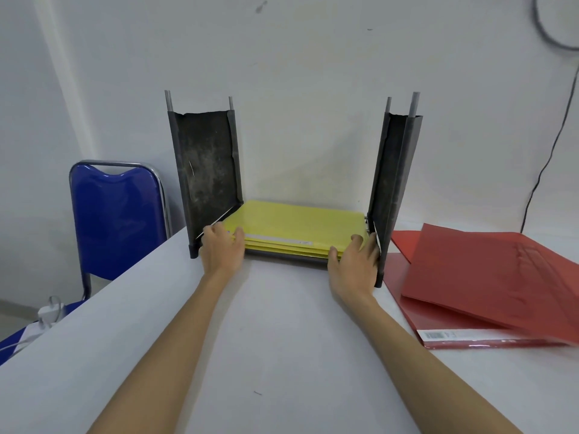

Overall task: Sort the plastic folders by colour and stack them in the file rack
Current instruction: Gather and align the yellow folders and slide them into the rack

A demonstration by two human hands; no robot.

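Observation:
A stack of yellow plastic folders (297, 223) lies flat on the bottom of a black file rack (206, 170), between its two upright side panels. My left hand (222, 249) grips the stack's near left corner, thumb on top. My right hand (355, 261) holds the near right corner, thumb on top and fingers along the edge beside the rack's right panel (391, 183). A loose pile of red folders (488, 283) lies on the table to the right of the rack, the top one skewed.
The white table (266, 355) runs up to a white wall. A blue chair (117, 217) stands off the table's left edge, with a white charger (50, 311) and cable below it. A black cable (545, 164) hangs down the wall at the right.

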